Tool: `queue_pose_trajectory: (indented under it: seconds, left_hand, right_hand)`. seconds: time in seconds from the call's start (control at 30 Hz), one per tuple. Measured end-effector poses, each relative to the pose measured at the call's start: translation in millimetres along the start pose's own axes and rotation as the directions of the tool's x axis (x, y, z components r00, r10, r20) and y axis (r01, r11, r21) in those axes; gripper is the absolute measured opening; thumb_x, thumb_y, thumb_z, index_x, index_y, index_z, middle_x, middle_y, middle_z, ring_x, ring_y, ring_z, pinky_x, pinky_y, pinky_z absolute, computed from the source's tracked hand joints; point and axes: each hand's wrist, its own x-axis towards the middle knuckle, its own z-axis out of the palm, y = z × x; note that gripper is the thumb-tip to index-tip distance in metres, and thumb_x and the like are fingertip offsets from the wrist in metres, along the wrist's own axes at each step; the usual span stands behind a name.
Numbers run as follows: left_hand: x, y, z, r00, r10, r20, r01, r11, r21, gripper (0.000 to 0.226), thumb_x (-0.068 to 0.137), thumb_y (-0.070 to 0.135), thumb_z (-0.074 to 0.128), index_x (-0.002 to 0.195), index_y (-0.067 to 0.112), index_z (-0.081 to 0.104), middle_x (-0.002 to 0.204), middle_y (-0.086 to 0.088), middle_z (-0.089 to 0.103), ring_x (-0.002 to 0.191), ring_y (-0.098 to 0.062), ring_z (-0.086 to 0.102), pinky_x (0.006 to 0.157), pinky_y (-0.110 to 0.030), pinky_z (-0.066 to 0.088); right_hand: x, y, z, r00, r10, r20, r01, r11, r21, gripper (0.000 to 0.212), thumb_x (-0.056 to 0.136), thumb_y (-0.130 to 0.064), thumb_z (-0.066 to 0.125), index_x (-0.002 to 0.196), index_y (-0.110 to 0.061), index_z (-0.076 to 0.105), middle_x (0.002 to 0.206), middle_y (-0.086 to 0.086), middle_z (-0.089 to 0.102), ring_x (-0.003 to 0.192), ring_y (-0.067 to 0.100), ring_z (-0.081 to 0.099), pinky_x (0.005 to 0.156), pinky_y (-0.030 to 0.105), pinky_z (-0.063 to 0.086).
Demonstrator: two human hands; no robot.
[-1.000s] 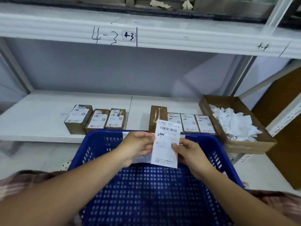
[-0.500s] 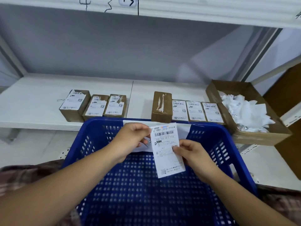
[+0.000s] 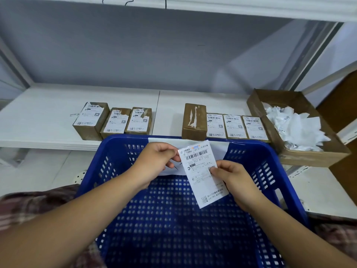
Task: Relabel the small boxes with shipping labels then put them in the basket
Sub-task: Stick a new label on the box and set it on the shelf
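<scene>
Blue plastic basket (image 3: 257,171) lies before a person whose hands hold a white shipping label (image 3: 201,171) over its far end: the left hand (image 3: 154,163) pinches the label's upper left edge with thumb and curled fingers, while the right hand (image 3: 233,178) pinches its right edge at mid-height. On the white shelf (image 3: 38,117) beyond, three small boxes (image 3: 114,120) with torn labels stand in a row at left, and a bare brown box (image 3: 194,120) stands beside three labelled boxes (image 3: 233,125) at right. A cardboard tray (image 3: 313,157) of crumpled paper scraps (image 3: 295,126) lies at far right.
</scene>
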Motion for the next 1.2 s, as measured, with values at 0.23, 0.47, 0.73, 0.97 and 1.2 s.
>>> queue_pose_trajectory:
  seconds: [0.23, 0.47, 0.73, 0.97, 1.2]
  left_hand:
    - [-2.0, 0.9, -3.1, 1.000, 0.002, -0.005, -0.002, 1.000, 0.018, 0.025, 0.095, 0.013, 0.050, 0.084, 0.017, 0.072, 0.072, 0.007, 0.069, 0.062, -0.007, 0.056, 0.063, -0.021, 0.042]
    - [0.0, -1.5, -2.8, 1.000, -0.015, 0.013, 0.014, 0.999, 0.032, 0.021, 0.093, 0.013, 0.053, 0.088, 0.014, 0.073, 0.071, 0.007, 0.068, 0.060, -0.005, 0.057, 0.060, -0.018, 0.041]
    - [0.8, -2.2, -4.4, 0.997, -0.038, 0.062, 0.038, 0.999, -0.003, 0.021, 0.092, 0.010, 0.055, 0.082, 0.018, 0.072, 0.068, 0.007, 0.071, 0.055, 0.001, 0.057, 0.058, -0.014, 0.045]
    - [-0.1, -3.2, -3.0, 0.951, -0.233, 0.203, 0.271, 0.945, -0.186, 0.012, 0.090, 0.016, 0.061, 0.091, 0.010, 0.071, 0.074, 0.000, 0.072, 0.054, -0.006, 0.055, 0.053, -0.017, 0.039]
    - [-1.1, -4.5, -1.3, 0.927, -0.271, 0.258, 0.332, 0.914, -0.234, 0.009, 0.089, 0.014, 0.062, 0.084, 0.014, 0.069, 0.068, 0.002, 0.069, 0.056, -0.008, 0.054, 0.054, -0.019, 0.036]
  right_hand:
    - [-0.7, 1.7, -1.0, 1.000, 0.016, -0.004, -0.016, 1.000, -0.024, 0.018, 0.097, -0.009, 0.055, 0.097, -0.009, 0.073, 0.093, 0.001, 0.077, 0.085, 0.021, 0.074, 0.074, 0.032, 0.058]
    - [-0.4, 1.1, 0.4, 1.000, 0.014, 0.000, -0.014, 1.000, -0.019, 0.018, 0.097, -0.008, 0.055, 0.095, -0.009, 0.073, 0.093, 0.001, 0.077, 0.084, 0.020, 0.074, 0.074, 0.030, 0.058]
    - [-0.6, -0.3, -0.2, 0.999, 0.033, -0.026, -0.033, 0.999, -0.003, 0.019, 0.098, -0.009, 0.054, 0.095, -0.009, 0.073, 0.092, 0.002, 0.077, 0.083, 0.022, 0.074, 0.075, 0.033, 0.058]
    - [-0.2, 0.1, -2.1, 0.998, 0.065, -0.017, -0.064, 0.996, 0.057, 0.020, 0.097, -0.008, 0.054, 0.093, -0.008, 0.074, 0.092, 0.004, 0.077, 0.079, 0.022, 0.074, 0.066, 0.028, 0.058]
    - [0.8, 2.3, -1.0, 0.998, 0.055, -0.035, -0.054, 0.997, 0.048, 0.018, 0.096, -0.006, 0.055, 0.099, -0.012, 0.072, 0.093, 0.006, 0.076, 0.079, 0.020, 0.073, 0.068, 0.030, 0.056]
